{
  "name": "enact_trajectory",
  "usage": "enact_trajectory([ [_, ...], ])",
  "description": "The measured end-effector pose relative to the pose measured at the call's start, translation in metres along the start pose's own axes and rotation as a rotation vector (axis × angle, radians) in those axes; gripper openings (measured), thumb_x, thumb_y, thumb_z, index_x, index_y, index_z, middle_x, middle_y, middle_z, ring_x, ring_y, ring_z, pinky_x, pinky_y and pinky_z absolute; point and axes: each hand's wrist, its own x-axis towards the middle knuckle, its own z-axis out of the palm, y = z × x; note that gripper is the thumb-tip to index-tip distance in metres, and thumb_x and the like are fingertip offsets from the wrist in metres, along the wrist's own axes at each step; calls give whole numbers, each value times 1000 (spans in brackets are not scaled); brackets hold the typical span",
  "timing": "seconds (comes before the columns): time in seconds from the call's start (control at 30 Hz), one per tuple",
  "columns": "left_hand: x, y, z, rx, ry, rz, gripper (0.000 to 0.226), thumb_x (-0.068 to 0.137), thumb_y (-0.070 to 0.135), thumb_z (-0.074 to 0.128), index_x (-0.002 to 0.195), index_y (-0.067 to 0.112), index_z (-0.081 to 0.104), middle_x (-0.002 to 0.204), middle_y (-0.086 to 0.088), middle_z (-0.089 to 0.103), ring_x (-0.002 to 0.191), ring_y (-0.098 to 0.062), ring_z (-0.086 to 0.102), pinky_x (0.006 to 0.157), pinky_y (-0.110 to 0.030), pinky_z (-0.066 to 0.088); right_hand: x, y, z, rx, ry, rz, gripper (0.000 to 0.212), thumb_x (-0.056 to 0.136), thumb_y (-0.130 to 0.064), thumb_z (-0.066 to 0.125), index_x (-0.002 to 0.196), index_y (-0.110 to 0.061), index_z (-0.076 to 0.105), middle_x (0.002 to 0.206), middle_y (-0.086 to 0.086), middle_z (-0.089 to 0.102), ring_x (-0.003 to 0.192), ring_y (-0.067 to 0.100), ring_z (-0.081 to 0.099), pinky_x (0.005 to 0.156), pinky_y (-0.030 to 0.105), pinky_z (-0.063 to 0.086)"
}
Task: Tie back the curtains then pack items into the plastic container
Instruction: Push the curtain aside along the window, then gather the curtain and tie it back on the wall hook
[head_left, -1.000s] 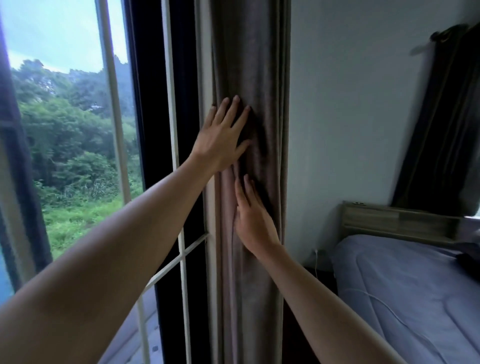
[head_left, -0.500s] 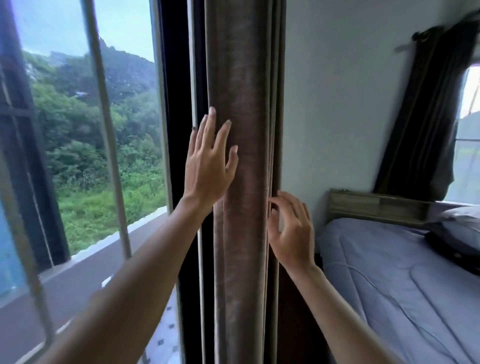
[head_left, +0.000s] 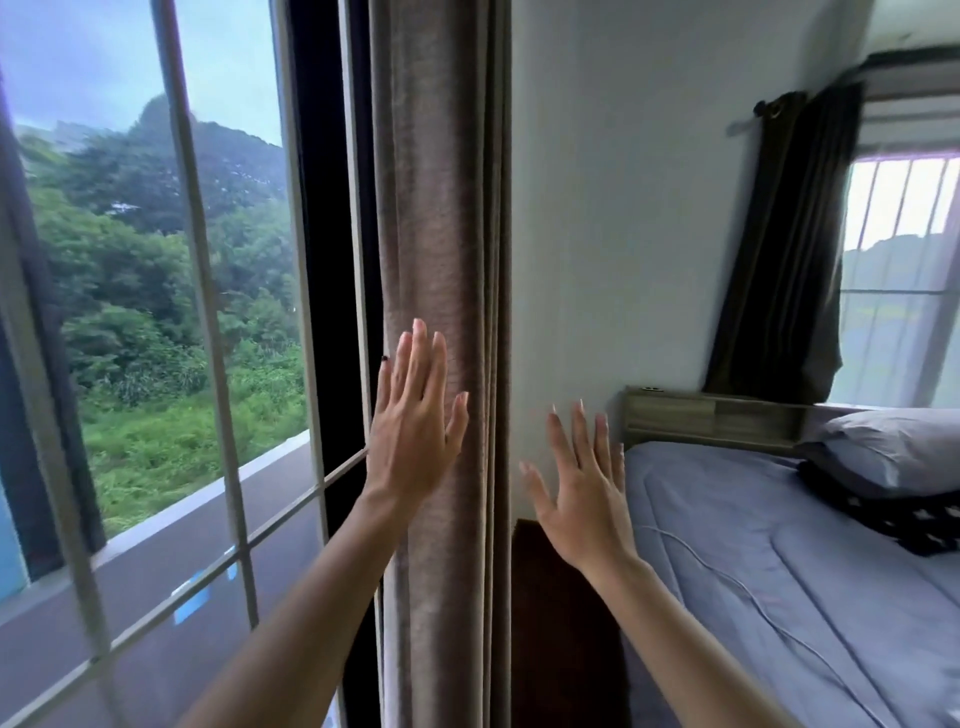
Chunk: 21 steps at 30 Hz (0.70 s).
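Gathered taupe fabric curtain (head_left: 441, 260): hangs in a narrow vertical column at the right edge of the window, against the white wall corner. Left hand (head_left: 413, 441): fingers straight and together, laid flat at the curtain's left side. Right hand (head_left: 584, 493): fingers spread wide, holding nothing, just right of the curtain, apart from it. Grey-blue quilted bed (head_left: 779, 571): lower right, grey pillow (head_left: 893, 447) at its head.
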Motion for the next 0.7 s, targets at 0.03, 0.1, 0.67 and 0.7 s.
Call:
enact_trajectory([
  [0.03, 2, 4, 6, -4, -6, -18, 64, 99, 35, 35, 152, 8, 11, 161, -11, 1, 149, -22, -1, 121, -43, 10, 1, 4, -1, -14, -18, -1, 72, 90, -67, 11, 152, -37, -11, 161, -5, -18, 147, 20, -23, 119, 43, -9],
  [0.1, 6, 11, 20, 1, -17, -55, 67, 99, 37, 34, 152, 7, 8, 161, -11, 0, 149, -23, -2, 121, -44, 10, 6, 11, -3, -20, -38, -6, 73, 89, -69, 8, 151, -37, -15, 160, -4, -22, 145, 20, -26, 117, 42, -11],
  [0.67, -2, -16, 129, 153, 80, -291, 87, 75, -19, 36, 151, 1, -1, 159, -19, -6, 147, -30, -9, 119, -52, 7, 113, 44, 78, 346, 36, -227, 54, 99, -41, 46, 148, -25, 34, 161, 6, 19, 149, 21, 11, 116, 36, 22],
  [0.7, -9, -20, 131, 164, 85, -278, 91, 71, -23, 35, 151, 1, -1, 159, -18, -6, 147, -30, -8, 119, -52, 9, 118, 40, 84, 397, 44, -244, 52, 98, -38, 48, 147, -22, 37, 159, 7, 25, 148, 20, 16, 116, 35, 24],
])
